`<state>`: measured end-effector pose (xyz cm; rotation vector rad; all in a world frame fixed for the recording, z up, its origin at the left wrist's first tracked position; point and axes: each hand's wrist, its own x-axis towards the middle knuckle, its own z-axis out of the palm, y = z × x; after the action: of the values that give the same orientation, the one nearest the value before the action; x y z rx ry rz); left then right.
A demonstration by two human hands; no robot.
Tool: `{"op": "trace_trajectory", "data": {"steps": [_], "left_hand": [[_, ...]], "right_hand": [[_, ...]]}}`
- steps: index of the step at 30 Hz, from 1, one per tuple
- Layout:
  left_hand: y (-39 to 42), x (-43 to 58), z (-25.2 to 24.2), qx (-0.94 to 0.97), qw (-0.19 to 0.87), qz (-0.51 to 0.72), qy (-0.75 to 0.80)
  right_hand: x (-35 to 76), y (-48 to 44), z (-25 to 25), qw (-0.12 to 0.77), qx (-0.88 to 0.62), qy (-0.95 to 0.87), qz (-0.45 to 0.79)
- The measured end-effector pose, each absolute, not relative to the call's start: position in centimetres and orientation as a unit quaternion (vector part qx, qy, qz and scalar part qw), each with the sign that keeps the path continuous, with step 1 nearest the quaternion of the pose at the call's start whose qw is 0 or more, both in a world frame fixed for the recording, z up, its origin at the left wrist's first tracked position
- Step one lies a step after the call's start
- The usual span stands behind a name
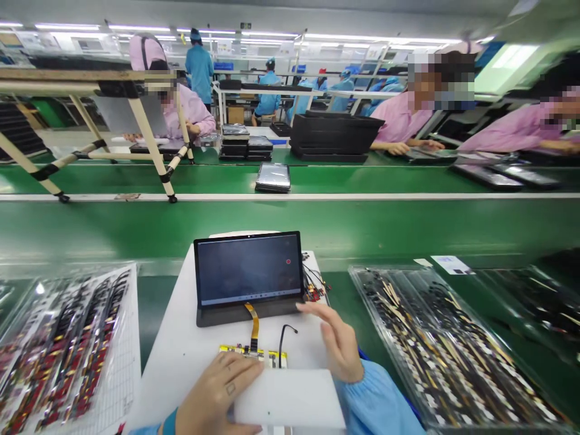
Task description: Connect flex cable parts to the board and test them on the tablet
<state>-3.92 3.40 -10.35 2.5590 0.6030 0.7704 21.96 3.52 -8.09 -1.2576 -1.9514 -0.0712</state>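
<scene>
At bottom centre, the left hand (pixel 226 386), fingers slightly parted, covers the left edge of a white rectangular block (pixel 290 399) by a yellow-edged flat part (pixel 274 357). Farther, the loosely spread right hand (pixel 335 341) nears a black-framed tablet (pixel 249 269), apparently to work it; touching its screen calls for a light fingertip.

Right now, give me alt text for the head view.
A person's right hand is beside a propped tablet's lower right corner; the left hand lies against a white block. An orange ribbon cable extends below the tablet; co-workers in pink are opposite.
</scene>
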Motion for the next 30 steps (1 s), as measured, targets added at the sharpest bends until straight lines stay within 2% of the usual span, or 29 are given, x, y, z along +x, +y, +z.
{"op": "trace_trajectory", "data": {"steps": [3,5,8,10,14,18,21,25,30], "left_hand": [[3.5,-3.9,-9.7,0.911,0.222,0.271,0.217],[3.5,-3.7,-9.1,0.911,0.227,0.271,0.215],[3.1,-3.2,-8.2,0.918,0.23,0.247,0.209],[2.8,-2.7,-7.8,0.922,0.234,0.212,0.223],[2.2,-1.1,-7.7,0.899,0.231,0.159,0.337],[1.7,1.1,-8.3,0.891,0.155,0.123,0.409],[1.1,2.2,-8.6,0.887,0.113,0.116,0.432],[0.4,3.0,-8.5,0.879,0.073,0.106,0.46],[0.2,3.4,-8.0,0.878,0.048,0.146,0.454]], "right_hand": [[21.5,1.7,-5.8,0.38,-0.465,-0.799,0.037],[20.6,0.1,-4.3,0.31,-0.426,-0.847,0.066],[19.5,-1.9,-2.9,0.219,-0.4,-0.89,-0.005],[19.4,-2.8,-2.8,0.213,-0.419,-0.879,-0.08],[21.2,-4.5,-5.6,0.231,-0.51,-0.814,-0.154],[21.4,-7.0,-10.4,0.213,-0.686,-0.679,-0.152],[19.1,-8.0,-12.1,0.264,-0.687,-0.674,-0.056],[16.0,-6.5,-11.2,0.352,-0.604,-0.714,0.038],[15.4,-3.7,-9.2,0.413,-0.567,-0.712,0.025]]}}
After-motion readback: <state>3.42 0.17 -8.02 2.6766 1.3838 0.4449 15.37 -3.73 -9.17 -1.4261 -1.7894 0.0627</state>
